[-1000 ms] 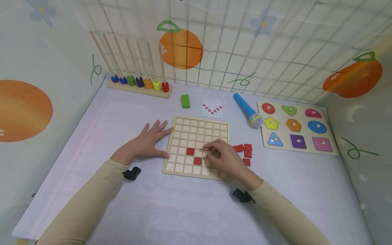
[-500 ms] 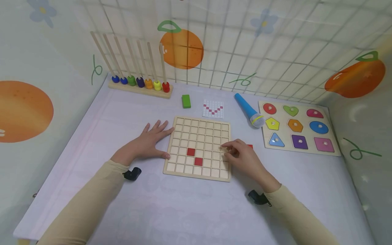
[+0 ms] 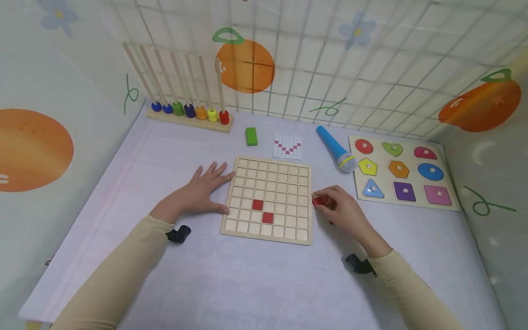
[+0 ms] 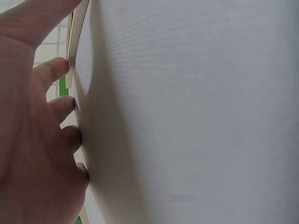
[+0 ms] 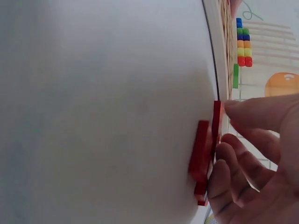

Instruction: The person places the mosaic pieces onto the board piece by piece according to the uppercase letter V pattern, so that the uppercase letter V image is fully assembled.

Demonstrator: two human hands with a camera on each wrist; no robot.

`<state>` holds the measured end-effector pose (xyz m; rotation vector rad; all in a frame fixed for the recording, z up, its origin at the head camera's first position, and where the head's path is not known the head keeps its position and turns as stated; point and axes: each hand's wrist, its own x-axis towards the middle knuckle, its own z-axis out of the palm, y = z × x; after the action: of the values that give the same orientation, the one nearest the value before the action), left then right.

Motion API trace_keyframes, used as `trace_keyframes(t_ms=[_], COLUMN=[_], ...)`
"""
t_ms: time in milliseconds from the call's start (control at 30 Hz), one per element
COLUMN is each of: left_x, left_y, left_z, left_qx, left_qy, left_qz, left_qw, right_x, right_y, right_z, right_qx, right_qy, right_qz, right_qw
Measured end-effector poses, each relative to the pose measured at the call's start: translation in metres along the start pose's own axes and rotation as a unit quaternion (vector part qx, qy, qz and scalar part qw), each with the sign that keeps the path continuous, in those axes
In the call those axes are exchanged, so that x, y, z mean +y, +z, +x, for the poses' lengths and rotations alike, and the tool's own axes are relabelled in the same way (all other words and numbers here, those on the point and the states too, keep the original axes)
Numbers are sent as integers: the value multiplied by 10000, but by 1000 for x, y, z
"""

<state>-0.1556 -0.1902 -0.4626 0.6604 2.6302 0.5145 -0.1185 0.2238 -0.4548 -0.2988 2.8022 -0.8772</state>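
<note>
A wooden grid board [image 3: 268, 181] lies in the middle of the table, with two red tiles [image 3: 257, 205] set in its lower rows. My left hand [image 3: 208, 189] lies flat on the cloth at the board's left edge, fingers straight, thumb against the frame; in the left wrist view the left hand [image 4: 37, 140] rests on the cloth beside the board's edge [image 4: 74, 32]. My right hand [image 3: 330, 201] is just right of the board, fingers curled, pinching a red tile [image 3: 317, 201]. In the right wrist view the fingertips [image 5: 247, 114] hold one red tile [image 5: 217, 122] beside other loose tiles [image 5: 202, 151].
A small pattern card [image 3: 287, 146] and a green block [image 3: 250, 136] lie behind the board. A blue toy microphone [image 3: 335, 149] and a shape puzzle [image 3: 449, 204] are at the right. A bead abacus [image 3: 187, 112] stands at the back left. Patterned walls enclose the table.
My right hand has left the board's lower middle, moved right past its edge to the loose red tiles and taken hold of one. The left hand has not moved.
</note>
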Motion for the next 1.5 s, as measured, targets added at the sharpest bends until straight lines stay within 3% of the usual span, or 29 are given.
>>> trace_keyframes(t_ms=[1500], left_x=[1], left_y=[0], left_z=[0], left_qx=[-38], left_qy=[-67], left_qz=[-32], left_qw=[10000], right_x=[4], right_y=[-6], right_z=[-1], right_qx=[-63], right_qy=[-103], right_qz=[-301], right_qw=[9995])
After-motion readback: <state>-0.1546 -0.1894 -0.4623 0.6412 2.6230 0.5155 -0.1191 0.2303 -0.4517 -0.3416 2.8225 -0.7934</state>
